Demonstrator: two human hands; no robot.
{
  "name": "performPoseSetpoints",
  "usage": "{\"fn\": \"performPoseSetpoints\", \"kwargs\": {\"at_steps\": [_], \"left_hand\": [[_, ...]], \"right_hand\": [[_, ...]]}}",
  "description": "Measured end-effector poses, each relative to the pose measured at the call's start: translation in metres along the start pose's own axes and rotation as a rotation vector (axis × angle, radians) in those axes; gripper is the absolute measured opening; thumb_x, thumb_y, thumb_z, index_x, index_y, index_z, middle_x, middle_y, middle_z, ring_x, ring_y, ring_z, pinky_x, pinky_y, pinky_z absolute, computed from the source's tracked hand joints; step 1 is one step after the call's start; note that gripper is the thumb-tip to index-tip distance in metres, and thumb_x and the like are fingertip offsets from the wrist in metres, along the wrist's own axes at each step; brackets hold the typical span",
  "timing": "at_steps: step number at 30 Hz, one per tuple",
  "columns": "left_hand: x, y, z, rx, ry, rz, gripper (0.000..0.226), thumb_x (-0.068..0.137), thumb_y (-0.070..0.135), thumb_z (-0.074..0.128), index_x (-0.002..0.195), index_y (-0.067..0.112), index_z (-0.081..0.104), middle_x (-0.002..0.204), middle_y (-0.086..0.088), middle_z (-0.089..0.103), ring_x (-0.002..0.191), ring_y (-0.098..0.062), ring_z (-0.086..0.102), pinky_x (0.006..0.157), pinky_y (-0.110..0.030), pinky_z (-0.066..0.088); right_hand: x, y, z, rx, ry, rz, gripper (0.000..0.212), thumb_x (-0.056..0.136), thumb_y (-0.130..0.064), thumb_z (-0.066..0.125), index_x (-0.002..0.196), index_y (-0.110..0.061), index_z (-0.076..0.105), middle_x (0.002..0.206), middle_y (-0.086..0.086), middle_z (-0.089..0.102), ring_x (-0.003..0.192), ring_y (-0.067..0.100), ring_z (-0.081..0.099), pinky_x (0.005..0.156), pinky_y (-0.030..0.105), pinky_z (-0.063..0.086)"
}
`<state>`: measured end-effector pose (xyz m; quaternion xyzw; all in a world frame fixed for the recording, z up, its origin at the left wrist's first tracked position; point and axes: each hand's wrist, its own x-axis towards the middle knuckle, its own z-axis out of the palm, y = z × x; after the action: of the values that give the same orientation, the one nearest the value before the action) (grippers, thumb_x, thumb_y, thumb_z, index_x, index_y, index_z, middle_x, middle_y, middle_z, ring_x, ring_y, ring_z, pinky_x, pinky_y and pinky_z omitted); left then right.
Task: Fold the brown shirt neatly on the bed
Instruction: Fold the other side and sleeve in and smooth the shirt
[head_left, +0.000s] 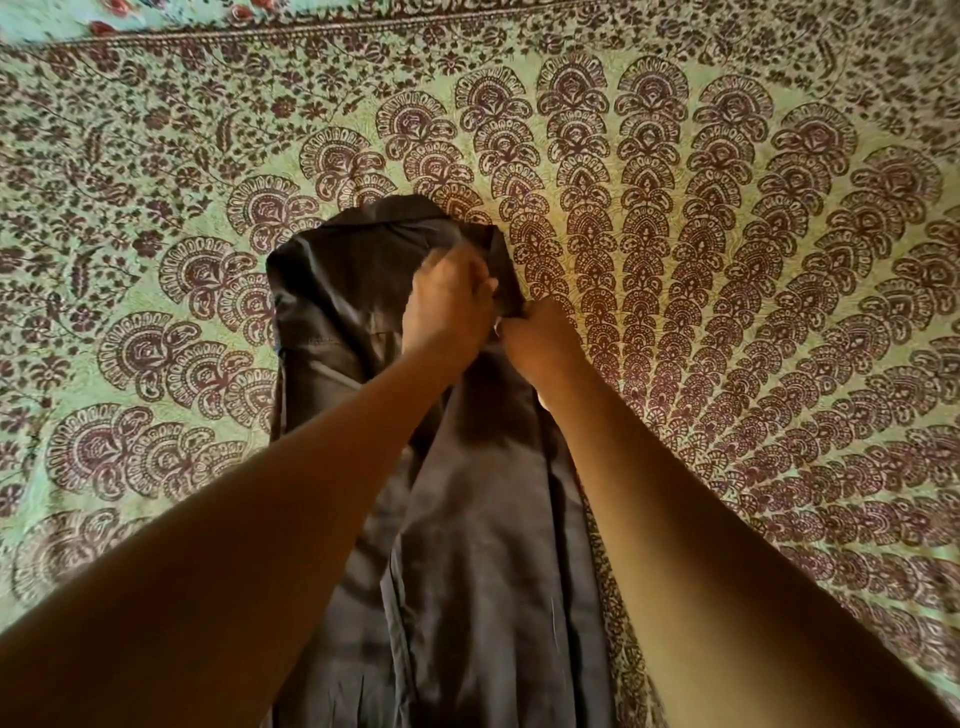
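Two bare forearms reach in from the bottom edge, uncovered along their whole visible length: no sleeves, cuffs, watch or bracelets show on either arm. The left hand (448, 306) wears nothing that can be seen. On the right hand (540, 332) a small pale glint sits at one finger, possibly a ring, though it is too small to tell.

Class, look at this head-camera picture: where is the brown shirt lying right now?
In the head view the brown shirt lies lengthwise at centre on the patterned bedspread, collar end away, both hands at its upper right edge.
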<state>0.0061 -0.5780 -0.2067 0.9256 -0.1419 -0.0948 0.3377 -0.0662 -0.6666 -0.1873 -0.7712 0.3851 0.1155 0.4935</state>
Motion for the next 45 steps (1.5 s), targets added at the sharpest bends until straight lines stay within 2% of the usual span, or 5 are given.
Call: {"fn": "performPoseSetpoints", "kwargs": {"at_steps": [11,20,29,40,45], "left_hand": [[-0.053,-0.016,-0.016,0.623,-0.418,0.23,0.081,0.096,0.047,0.062,0.162,0.025,0.021,0.17,-0.005,0.001,0.149,-0.035,0.02,0.114,-0.061,0.029],[-0.157,-0.02,-0.022,0.521,-0.087,0.372,0.037,0.08,0.025,0.041,0.11,0.015,0.059,0.113,-0.008,0.059,0.1,-0.033,0.059,0.082,-0.047,0.044],[-0.229,-0.054,-0.015,0.622,-0.321,0.324,0.09,0.093,0.057,0.041,0.165,0.025,-0.001,0.174,0.001,0.003,0.156,-0.027,0.017,0.116,-0.064,0.025],[-0.272,-0.032,-0.013,0.623,-0.148,0.511,0.063,0.073,0.027,0.068,0.133,0.015,0.058,0.135,-0.015,0.052,0.111,-0.036,0.055,0.083,-0.047,0.05],[-0.318,-0.06,-0.02,0.561,-0.445,0.385,0.096,0.086,0.058,0.059,0.165,0.024,0.016,0.173,-0.005,0.004,0.159,-0.027,0.012,0.126,-0.049,0.021]], "right_hand": [[-0.076,0.066,-0.005,-0.291,0.195,-0.308,0.047,0.086,-0.019,0.081,0.125,-0.014,0.055,0.1,0.012,0.073,0.094,0.033,0.072,0.074,0.039,0.055],[-0.144,0.136,0.001,-0.575,0.197,-0.395,0.043,0.091,-0.027,0.077,0.127,-0.013,0.058,0.114,0.015,0.057,0.098,0.036,0.063,0.077,0.048,0.057],[-0.178,0.17,0.01,-0.893,0.209,-0.686,0.056,0.099,-0.041,0.058,0.149,-0.019,0.049,0.156,0.009,0.042,0.136,0.035,0.045,0.098,0.054,0.042],[-0.232,0.237,-0.012,-1.009,0.028,-0.739,0.076,0.094,-0.062,0.058,0.156,-0.022,0.041,0.17,-0.001,0.026,0.15,0.033,0.033,0.104,0.059,0.04],[-0.256,0.264,-0.012,-0.93,0.102,-0.827,0.068,0.095,-0.061,0.051,0.145,-0.014,0.057,0.162,0.005,0.042,0.148,0.028,0.04,0.109,0.054,0.037]]}}
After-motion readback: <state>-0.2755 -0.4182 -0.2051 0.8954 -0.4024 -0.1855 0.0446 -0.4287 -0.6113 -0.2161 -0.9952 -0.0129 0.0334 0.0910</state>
